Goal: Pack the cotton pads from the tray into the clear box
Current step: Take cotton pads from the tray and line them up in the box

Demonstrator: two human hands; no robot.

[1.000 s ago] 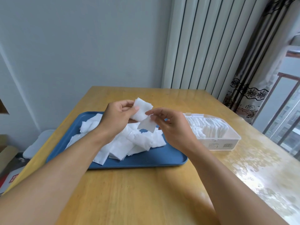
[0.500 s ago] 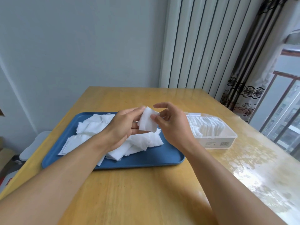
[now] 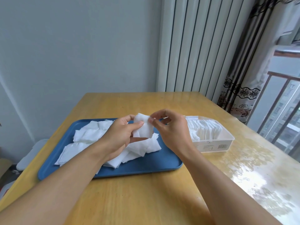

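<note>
While the left hand (image 3: 121, 135) holds cotton pads (image 3: 143, 127), the right hand (image 3: 170, 132) pinches them.

pale grey wall (image 3: 78, 54) behind a wooden worktop (image 3: 146, 200); white ribbed radiator (image 3: 194, 46), patterned curtain (image 3: 240, 88), daylit window (image 3: 282, 101) at right.

A wooden counter (image 3: 146, 200) carries a blue tray (image 3: 146, 166) on the left and, just beside it to the right, a clear box (image 3: 215, 146); its right side shines with glare.
</note>
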